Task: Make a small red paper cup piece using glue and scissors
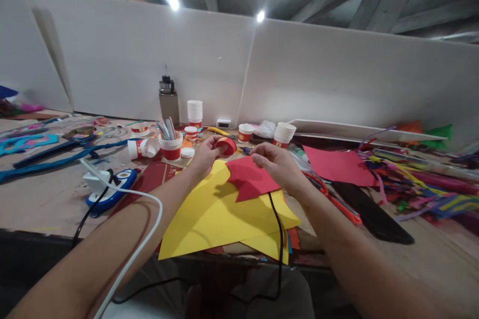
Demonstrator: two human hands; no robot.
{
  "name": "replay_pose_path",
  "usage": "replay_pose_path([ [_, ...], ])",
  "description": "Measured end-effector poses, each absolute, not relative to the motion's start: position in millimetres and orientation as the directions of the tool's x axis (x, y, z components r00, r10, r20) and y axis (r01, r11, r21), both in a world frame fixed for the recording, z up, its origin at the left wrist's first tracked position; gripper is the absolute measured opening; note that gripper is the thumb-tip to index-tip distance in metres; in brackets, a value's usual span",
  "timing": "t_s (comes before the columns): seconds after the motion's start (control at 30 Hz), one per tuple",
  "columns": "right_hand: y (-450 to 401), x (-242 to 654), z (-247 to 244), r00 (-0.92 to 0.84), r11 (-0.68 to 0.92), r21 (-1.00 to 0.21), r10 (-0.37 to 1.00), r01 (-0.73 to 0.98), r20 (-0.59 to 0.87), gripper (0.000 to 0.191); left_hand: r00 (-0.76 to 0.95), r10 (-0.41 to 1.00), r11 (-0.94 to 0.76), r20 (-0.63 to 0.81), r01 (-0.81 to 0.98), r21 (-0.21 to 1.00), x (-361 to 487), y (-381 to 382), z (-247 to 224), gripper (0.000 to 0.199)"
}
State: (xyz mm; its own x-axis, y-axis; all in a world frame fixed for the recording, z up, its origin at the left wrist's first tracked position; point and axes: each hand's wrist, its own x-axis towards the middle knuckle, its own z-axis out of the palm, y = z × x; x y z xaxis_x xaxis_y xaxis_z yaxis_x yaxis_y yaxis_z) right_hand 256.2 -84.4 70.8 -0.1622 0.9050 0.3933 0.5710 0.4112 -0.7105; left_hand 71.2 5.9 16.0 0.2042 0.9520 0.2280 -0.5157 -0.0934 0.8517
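Note:
My left hand (207, 156) holds a small round red piece (226, 146) with a yellowish edge, its fingers closed on it. To its right, my right hand (272, 160) is bent with thumb and fingers close together over the upper right of a cut red paper (249, 179); whether anything is pinched there is too small to make out. That red paper has a jagged lower left edge and lies on large yellow sheets (209, 214) at the table's front. A black cable (279, 239) hangs over the yellow sheets' right side.
Paper cups (171, 148) with pens, stacked cups (284, 133) and a bottle (169, 104) stand behind. A blue-white device (114, 192) sits left. Rightward lie red scissors (342, 209), a black slab (372, 212), red paper (339, 164) and colourful strips (422, 184). A white cable crosses my left forearm.

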Motion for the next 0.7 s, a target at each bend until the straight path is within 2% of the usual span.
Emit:
replay_pose_path([
  [0.07, -72, 264, 57, -0.076, 0.410, -0.722, 0.891, 0.557, 0.448, 0.026, 0.220, 0.937, -0.139, 0.272, -0.480, 0.866, 77, -1, 17, 0.036],
  [0.2, -73, 263, 44, -0.198, 0.504, -0.657, 0.852, 0.561, 0.485, 0.039, 0.261, 0.903, -0.247, 0.340, -0.331, 0.911, 87, -18, 18, 0.028],
  [0.33, -77, 261, 39, -0.140, 0.489, -0.657, 0.849, 0.574, 0.510, 0.021, 0.341, 0.881, -0.254, 0.327, -0.241, 0.937, 94, -31, 18, 0.027],
  [0.4, -77, 260, 37, -0.118, 0.469, -0.697, 0.864, 0.542, 0.490, 0.017, 0.340, 0.881, -0.252, 0.329, -0.252, 0.934, 96, -34, 17, 0.028],
  [0.53, -78, 261, 39, -0.165, 0.427, -0.798, 0.903, 0.424, 0.396, 0.028, 0.305, 0.906, -0.202, 0.292, -0.292, 0.935, 99, -32, 16, 0.026],
  [0.6, -80, 268, 48, -0.155, 0.440, -0.748, 0.893, 0.496, 0.423, 0.029, 0.254, 0.934, -0.156, 0.251, -0.340, 0.927, 98, -31, 19, 0.023],
  [0.67, -83, 283, 58, -0.040, 0.413, -0.637, 0.856, 0.650, 0.515, 0.027, 0.213, 0.955, -0.105, 0.209, -0.414, 0.904, 96, -30, 23, 0.022],
  [0.7, -85, 294, 61, 0.016, 0.346, -0.557, 0.840, 0.755, 0.543, 0.026, 0.208, 0.961, -0.072, 0.184, -0.452, 0.889, 94, -30, 25, 0.021],
])
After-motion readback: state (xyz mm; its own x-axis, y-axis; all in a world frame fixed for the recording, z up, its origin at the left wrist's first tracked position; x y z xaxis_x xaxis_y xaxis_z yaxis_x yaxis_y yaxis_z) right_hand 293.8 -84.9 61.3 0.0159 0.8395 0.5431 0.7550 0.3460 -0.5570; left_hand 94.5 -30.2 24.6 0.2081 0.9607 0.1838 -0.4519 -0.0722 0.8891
